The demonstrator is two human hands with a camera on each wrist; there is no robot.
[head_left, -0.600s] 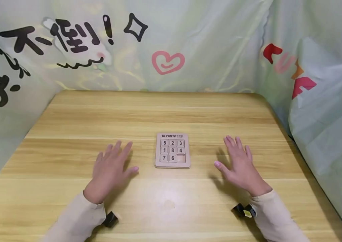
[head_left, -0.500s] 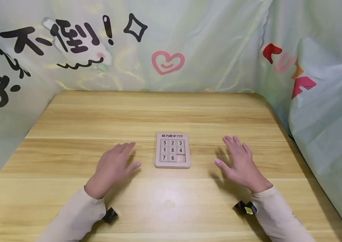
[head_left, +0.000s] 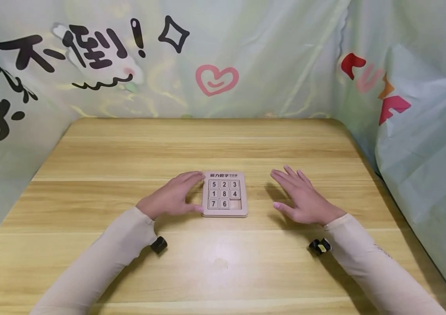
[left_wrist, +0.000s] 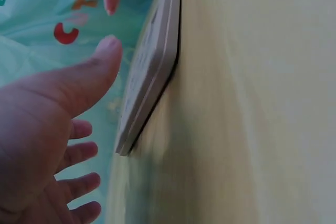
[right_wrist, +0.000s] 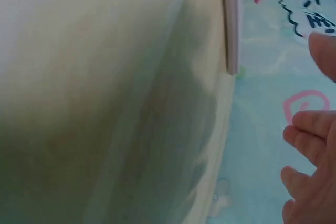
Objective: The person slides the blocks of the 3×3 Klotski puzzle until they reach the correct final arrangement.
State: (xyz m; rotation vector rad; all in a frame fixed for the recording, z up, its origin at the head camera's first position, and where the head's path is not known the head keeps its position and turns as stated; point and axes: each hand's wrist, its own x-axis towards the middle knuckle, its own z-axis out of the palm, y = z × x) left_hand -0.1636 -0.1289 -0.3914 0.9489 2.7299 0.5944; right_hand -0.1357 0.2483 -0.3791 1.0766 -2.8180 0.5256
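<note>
A pinkish number slide puzzle (head_left: 243,188) lies flat on the wooden table, its tiles reading 5 2 3, 1 8 4, 7 6, with a gap at bottom right. My left hand (head_left: 173,196) reaches its left edge in the head view, thumb and fingers spread apart. From the left wrist, the thumb (left_wrist: 94,80) appears beside the puzzle (left_wrist: 152,72) with a gap between them. My right hand (head_left: 305,199) hovers to the right of the puzzle, fingers extended and holding nothing. In the right wrist view only part of the right hand (right_wrist: 315,156) shows.
The wooden table (head_left: 223,262) extends around the puzzle on all sides. A pale printed cloth (head_left: 270,57) hangs behind it and along both sides. Small black devices (head_left: 159,245) sit at both wrists.
My left hand has moved right and forward to the puzzle's left edge. The right hand has moved slightly left and forward. The puzzle stays on the table with the same tile order.
</note>
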